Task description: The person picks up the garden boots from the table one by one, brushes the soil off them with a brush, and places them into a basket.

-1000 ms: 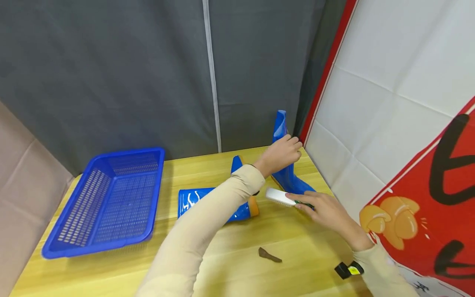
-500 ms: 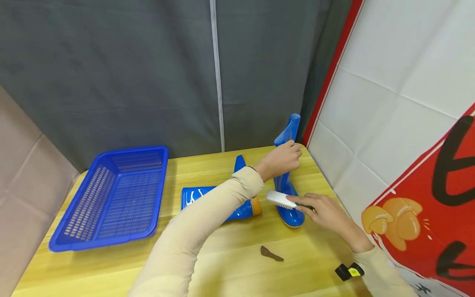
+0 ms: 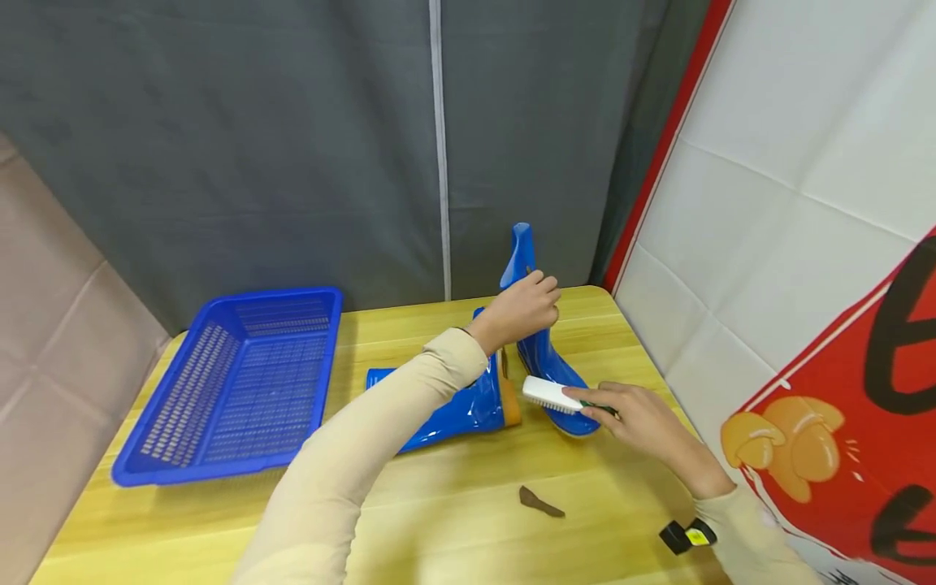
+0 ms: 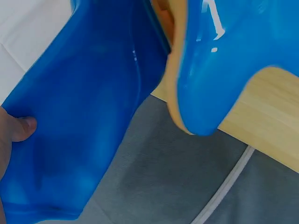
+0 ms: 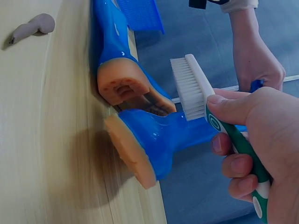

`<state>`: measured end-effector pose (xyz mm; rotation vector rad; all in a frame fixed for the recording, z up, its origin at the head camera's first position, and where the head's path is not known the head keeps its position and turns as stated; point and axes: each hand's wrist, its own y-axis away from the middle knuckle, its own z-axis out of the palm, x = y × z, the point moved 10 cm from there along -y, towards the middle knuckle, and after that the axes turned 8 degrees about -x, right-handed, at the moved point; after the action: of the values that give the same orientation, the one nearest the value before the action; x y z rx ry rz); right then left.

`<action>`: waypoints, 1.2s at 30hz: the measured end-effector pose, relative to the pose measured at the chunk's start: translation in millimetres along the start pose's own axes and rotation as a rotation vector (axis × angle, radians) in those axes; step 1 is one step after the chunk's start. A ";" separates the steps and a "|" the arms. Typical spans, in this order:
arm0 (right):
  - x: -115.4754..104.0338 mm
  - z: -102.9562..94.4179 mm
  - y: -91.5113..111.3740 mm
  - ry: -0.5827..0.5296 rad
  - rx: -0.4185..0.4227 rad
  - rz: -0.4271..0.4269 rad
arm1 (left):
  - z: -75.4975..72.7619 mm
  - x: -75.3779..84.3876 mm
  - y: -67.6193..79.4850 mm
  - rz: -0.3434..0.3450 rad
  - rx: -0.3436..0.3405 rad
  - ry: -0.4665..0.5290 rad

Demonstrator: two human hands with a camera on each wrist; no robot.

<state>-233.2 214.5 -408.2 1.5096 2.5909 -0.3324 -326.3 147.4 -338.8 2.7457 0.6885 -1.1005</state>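
My left hand point(image 3: 522, 307) grips the shaft of a blue rubber rain boot point(image 3: 541, 349); its thumb point(image 4: 23, 128) presses on the shaft in the left wrist view. The boot's toe points right and toward me, its orange sole point(image 5: 131, 151) facing the table. My right hand point(image 3: 643, 416) holds a brush point(image 3: 548, 393) by its green and white handle point(image 5: 238, 149). The white bristles point(image 5: 188, 91) overlap the boot's toe in the head view. A second blue rain boot point(image 3: 468, 406) lies on its side beside the held one, partly hidden by my left sleeve.
A blue plastic basket point(image 3: 333, 357) stands on the left of the wooden table point(image 3: 439, 520). One small brown lump point(image 3: 541, 502) lies near the front. Grey curtain point(image 3: 329, 162) closes off the back, and a white and red panel point(image 3: 760, 244) rises at the right.
The held boot first turned its toe toward me, then moved left with my left hand, its toe now angled right. The lying boot has shifted slightly. My right hand keeps the brush nearly in place.
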 end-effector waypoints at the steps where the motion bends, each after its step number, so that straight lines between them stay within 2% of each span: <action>1: 0.2 0.3 -0.2 -0.002 -0.002 0.000 | 0.5 0.5 2.6 -0.002 -0.010 0.009; 6: 2.2 1.7 -1.5 -0.019 -0.016 0.003 | -0.6 3.0 11.4 -0.039 -0.051 0.073; 10: 2.7 3.5 -3.5 -0.028 -0.022 -0.002 | -1.7 3.9 18.6 -0.076 -0.051 0.102; 14: 2.5 7.3 -5.4 -0.030 -0.040 0.009 | 5.4 1.0 29.1 -0.130 -0.036 0.115; 18: 3.5 9.6 -6.0 -0.036 -0.064 0.037 | 12.0 -3.3 43.3 -0.197 0.038 0.179; 23: 4.9 10.7 -6.1 -0.038 -0.086 0.052 | 15.2 -7.0 63.4 -0.299 0.177 0.253; 26: 5.1 10.3 -5.8 -0.044 -0.087 0.048 | 16.8 -7.1 71.7 -0.354 0.216 0.271; 32: 5.2 9.0 -5.6 -0.047 -0.084 0.044 | 21.3 -5.3 81.9 -0.443 0.201 0.255; 36: 6.1 9.6 -5.7 -0.045 -0.088 0.054 | 25.7 -3.9 90.3 -0.473 0.159 0.234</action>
<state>-241.2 214.5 -418.1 1.5216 2.4908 -0.2410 -304.6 58.8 -361.3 2.9594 1.3961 -0.9409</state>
